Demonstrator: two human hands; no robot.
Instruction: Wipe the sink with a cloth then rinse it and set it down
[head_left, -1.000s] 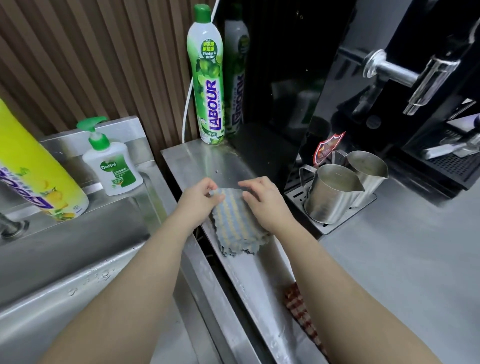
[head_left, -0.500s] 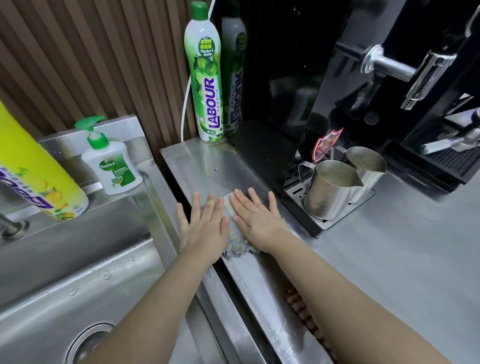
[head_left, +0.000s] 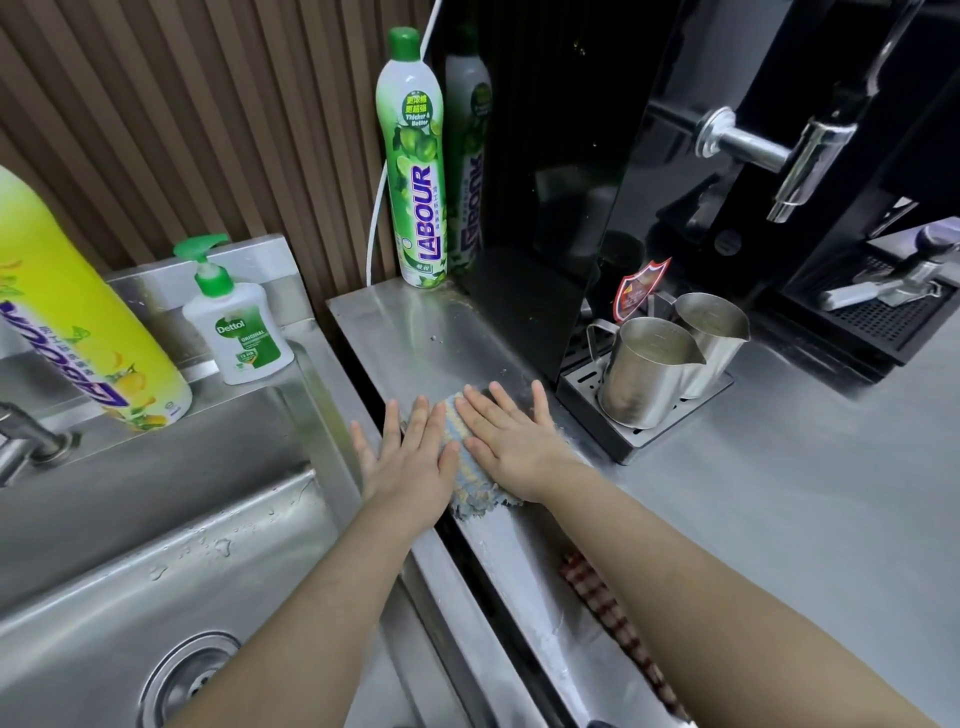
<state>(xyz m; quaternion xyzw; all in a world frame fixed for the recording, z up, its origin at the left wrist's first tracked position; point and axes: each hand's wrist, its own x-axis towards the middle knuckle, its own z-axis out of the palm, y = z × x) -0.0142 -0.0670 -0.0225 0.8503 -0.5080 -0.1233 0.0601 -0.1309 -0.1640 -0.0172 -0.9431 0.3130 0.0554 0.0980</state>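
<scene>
Both flat hands, left hand and right hand, hide most of the cloth.

The green dish-liquid bottle reads "LABOUR" and "Thicker & Better"; the white pump bottle reads "Dettol" and "ORIGINAL"; the yellow bottle bears purple lettering, upturned and only partly legible.

Under my flat left hand and right hand the cloth is soft, nubbly fabric, frayed along its near edge; the ledge beneath is brushed steel, dully shiny; at nine o'clock the sink is smooth steel beaded with drops; at twelve the green bottle is glossy plastic; at one the black panel is mirror-glossy; at two the jugs are satin metal.
</scene>
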